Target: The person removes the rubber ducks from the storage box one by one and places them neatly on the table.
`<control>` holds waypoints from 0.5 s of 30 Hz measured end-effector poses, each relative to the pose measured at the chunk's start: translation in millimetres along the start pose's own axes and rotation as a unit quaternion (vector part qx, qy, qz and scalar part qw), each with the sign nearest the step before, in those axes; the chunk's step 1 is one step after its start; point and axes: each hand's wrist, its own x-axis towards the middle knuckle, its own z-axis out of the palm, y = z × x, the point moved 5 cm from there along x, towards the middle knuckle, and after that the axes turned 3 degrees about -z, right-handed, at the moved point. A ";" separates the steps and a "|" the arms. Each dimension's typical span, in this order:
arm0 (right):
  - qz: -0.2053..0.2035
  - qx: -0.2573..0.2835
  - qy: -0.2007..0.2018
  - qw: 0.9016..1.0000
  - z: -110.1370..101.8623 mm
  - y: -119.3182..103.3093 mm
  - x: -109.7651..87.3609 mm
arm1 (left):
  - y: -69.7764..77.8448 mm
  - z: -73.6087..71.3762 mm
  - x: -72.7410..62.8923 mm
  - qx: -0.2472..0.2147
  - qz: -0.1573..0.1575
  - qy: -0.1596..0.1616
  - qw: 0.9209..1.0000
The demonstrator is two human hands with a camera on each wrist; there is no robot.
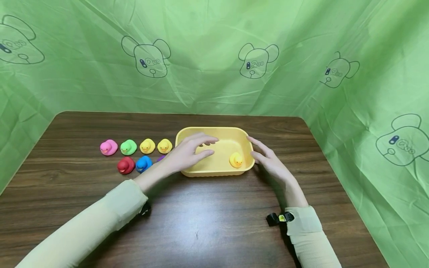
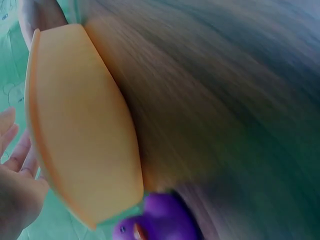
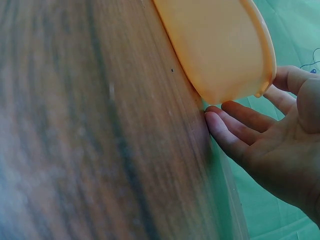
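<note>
A yellow plastic basin (image 1: pixel 214 173) stands on the wooden table, with a yellow rubber duck (image 1: pixel 236 160) inside near its right end. My left hand (image 1: pixel 192 150) is over the left part of the basin, fingers spread and holding nothing. At the opposite end, my right hand (image 1: pixel 273 163) touches the basin's rim and outer wall with relaxed fingers (image 3: pixel 245 117). A purple duck (image 2: pixel 167 220) sits by the basin's left end, mostly hidden behind my left hand in the head view.
Left of the basin are a pink duck (image 1: pixel 108 147), a green duck (image 1: pixel 129 147), two yellow ducks, a red duck (image 1: pixel 126 165) and a blue duck (image 1: pixel 143 163). Green curtain (image 1: pixel 207 85) with printed bear heads surrounds the table (image 1: pixel 207 223).
</note>
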 end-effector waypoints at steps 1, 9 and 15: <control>0.000 0.000 0.000 1.000 -0.1 -0.1 0.0 | 1.2 3.0 2.3 0.003 0.001 -0.001 1.000; -0.001 -0.007 -0.001 1.000 -0.5 0.2 0.2 | 12.2 23.0 18.5 0.018 0.007 -0.021 1.000; -0.004 -0.006 -0.001 1.000 -0.2 0.0 0.4 | 17.5 35.8 28.5 0.028 0.007 -0.028 0.999</control>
